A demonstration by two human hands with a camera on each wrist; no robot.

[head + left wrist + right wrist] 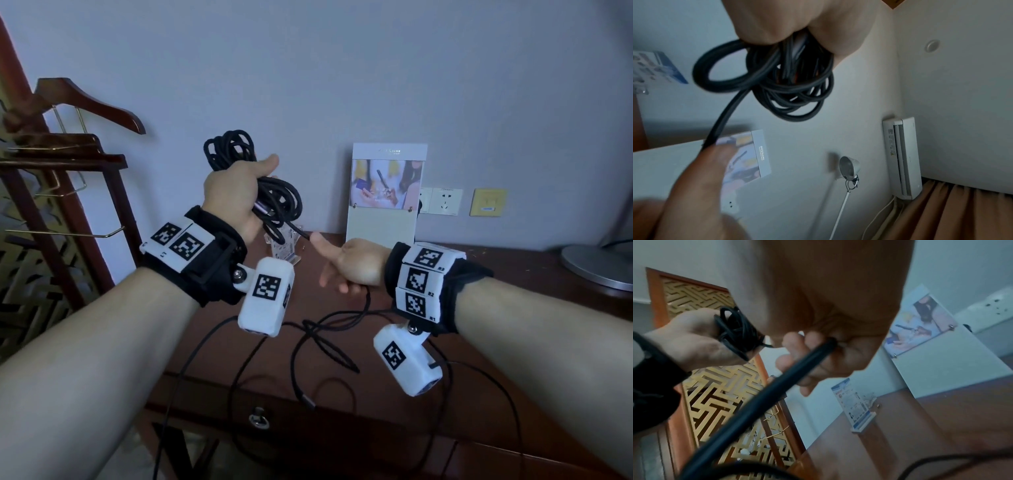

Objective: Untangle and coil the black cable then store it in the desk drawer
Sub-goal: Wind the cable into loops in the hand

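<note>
Dark wooden worktop (pixel 479 274) against a pale wall. Left hand (pixel 233 192), raised, grips the coiled black cable (pixel 274 195). Free strand runs down-right to right hand (pixel 346 263), fingers loosely curled around it; slack trails below.

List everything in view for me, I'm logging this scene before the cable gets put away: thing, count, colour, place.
black cable: one, black, mostly bunched in loops in the left hand, its tail running through the right hand and down onto the desk
desk: one, dark reddish wood, below the hands
desk drawer: one, dark wood with a metal ring pull, front edge, closed
display stand: one, pale with a photo, against the wall
wall sockets: two, white, on the wall
coat hanger: one, brown wood, far left
left hand: grips the bundle
right hand: pinches the tail
</note>
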